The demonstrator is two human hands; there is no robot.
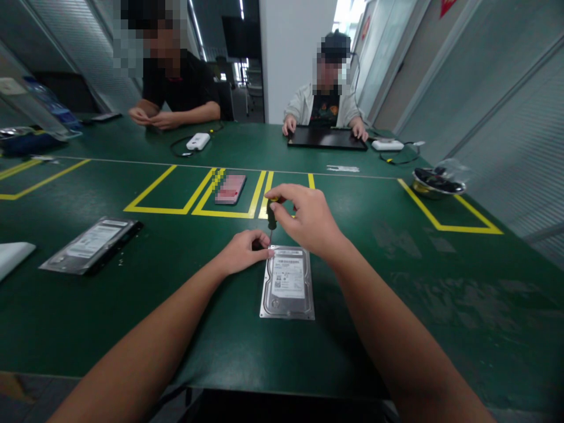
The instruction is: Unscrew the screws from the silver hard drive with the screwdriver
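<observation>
A silver hard drive (288, 285) with a white label lies flat on the green table in front of me. My right hand (304, 217), fingers curled round the handle, holds a dark screwdriver (272, 218) upright. Its shaft points down at the drive's far left corner; the tip and any screw there are too small to make out. At that same corner my left hand (244, 251) grips the drive's edge, thumb on the near side and fingertips close to the shaft.
Another hard drive (90, 244) lies left, with tiny bits beside it. Beyond are a phone (230, 189), yellow tape outlines and a bowl of dark parts (438, 181). Across the table sit two people, one holding a black panel (326, 138). White devices (198, 141) with cables lie there.
</observation>
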